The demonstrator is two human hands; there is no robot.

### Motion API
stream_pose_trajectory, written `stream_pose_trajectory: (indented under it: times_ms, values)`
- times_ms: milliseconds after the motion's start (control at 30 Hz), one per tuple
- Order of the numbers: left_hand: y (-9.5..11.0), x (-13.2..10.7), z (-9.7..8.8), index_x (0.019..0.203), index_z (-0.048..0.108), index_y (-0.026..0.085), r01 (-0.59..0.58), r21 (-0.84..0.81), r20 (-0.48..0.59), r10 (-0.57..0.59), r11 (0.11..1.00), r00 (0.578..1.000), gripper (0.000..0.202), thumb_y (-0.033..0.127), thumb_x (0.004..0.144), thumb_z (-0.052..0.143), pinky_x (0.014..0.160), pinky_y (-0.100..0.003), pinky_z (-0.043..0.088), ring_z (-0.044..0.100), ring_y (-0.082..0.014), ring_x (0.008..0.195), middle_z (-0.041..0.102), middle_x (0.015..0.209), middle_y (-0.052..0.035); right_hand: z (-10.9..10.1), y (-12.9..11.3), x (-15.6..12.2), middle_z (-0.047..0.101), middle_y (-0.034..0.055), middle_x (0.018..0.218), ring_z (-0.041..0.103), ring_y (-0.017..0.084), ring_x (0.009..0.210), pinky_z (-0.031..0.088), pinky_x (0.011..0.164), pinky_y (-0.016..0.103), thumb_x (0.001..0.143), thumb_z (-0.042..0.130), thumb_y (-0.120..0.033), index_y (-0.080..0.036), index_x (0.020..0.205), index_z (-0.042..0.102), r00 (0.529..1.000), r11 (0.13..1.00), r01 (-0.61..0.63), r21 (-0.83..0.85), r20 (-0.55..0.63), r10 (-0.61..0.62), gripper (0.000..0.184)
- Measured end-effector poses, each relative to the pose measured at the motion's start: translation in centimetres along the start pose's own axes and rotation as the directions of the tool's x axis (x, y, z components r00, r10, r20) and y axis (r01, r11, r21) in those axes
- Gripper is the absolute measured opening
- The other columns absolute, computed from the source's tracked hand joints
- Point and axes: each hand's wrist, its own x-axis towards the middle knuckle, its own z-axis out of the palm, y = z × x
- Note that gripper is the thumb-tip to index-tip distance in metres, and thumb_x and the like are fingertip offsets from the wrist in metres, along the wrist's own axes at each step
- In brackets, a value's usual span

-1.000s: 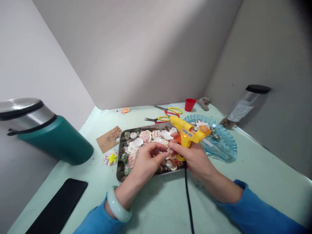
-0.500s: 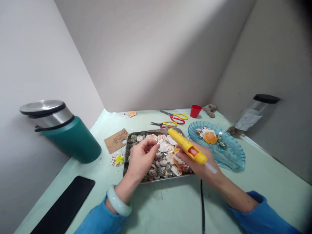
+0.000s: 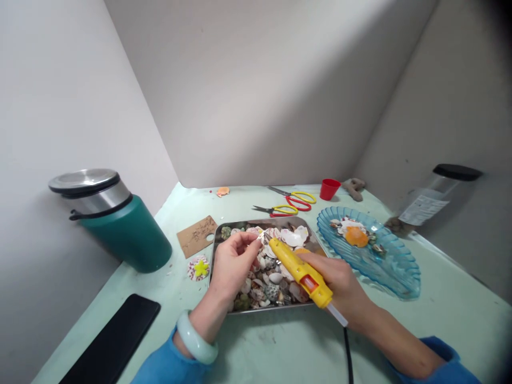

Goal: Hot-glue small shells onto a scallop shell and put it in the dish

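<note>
My right hand (image 3: 338,277) is wrapped round a yellow glue gun (image 3: 298,266), whose clear glue stick pokes out of the back end. The gun's metal tip points up and left, close to the fingertips of my left hand (image 3: 236,264). Those fingers pinch a small whitish piece (image 3: 261,236), too small to tell its kind. Both hands hover over a metal tray (image 3: 260,308) filled with shells (image 3: 274,277) of many shapes, white, speckled and orange. From the gun's side a black cord (image 3: 348,354) runs down to the table's near edge.
A blue scalloped dish (image 3: 394,272) with shells lies right of the tray. Two pairs of scissors (image 3: 294,200) and a red cup (image 3: 329,189) stand behind. At left are a green flask (image 3: 132,232), a black phone-like slab (image 3: 116,338), brown card (image 3: 196,236) and a yellow-starred disc (image 3: 199,268). A clear jar (image 3: 434,197) stands right.
My right hand has tilted the glue gun and brought its tip down to my left fingertips. The left hand keeps its pinch. The whole view has shifted slightly.
</note>
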Motion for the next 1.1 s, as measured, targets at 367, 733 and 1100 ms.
stream_pose_trajectory:
  times_ms: [367,733,1100]
  values:
    - [0.08,-0.11,0.16,0.075,0.062,0.014,-0.009,-0.025,0.022,0.010,1.000,1.000,0.018,0.030,0.071,0.070,0.042,-0.017,0.034,0.045,-0.0060,0.041,0.054,0.050,0.0054,0.05,-0.34,0.22,0.071,0.0051,0.084,0.063,0.017,0.065,0.044,0.058,0.026,0.085,0.064,-0.028,-0.019,0.105,0.062,0.999,0.998,0.025,-0.051,0.027,-0.023,0.022]
    - [0.15,-0.13,0.27,0.076,0.061,0.014,-0.007,-0.039,0.022,0.008,0.999,1.000,0.020,0.032,0.072,0.069,0.042,-0.017,0.034,0.044,-0.0057,0.042,0.052,0.050,0.0059,-0.19,-0.89,0.46,0.067,0.0037,0.076,0.057,0.015,0.059,0.038,0.054,0.025,0.089,0.057,-0.028,-0.019,0.095,0.061,0.998,0.997,0.013,-0.071,0.055,-0.009,0.012]
    - [0.16,-0.29,0.34,0.075,0.061,0.014,-0.005,-0.065,-0.007,0.004,0.998,1.000,0.022,0.033,0.070,0.071,0.042,-0.017,0.034,0.045,-0.0059,0.042,0.055,0.053,0.0051,0.02,-0.49,0.30,0.071,0.0074,0.084,0.064,0.018,0.066,0.044,0.057,0.026,0.088,0.059,-0.031,-0.018,0.105,0.061,1.000,0.995,0.022,-0.102,0.017,-0.020,0.022]
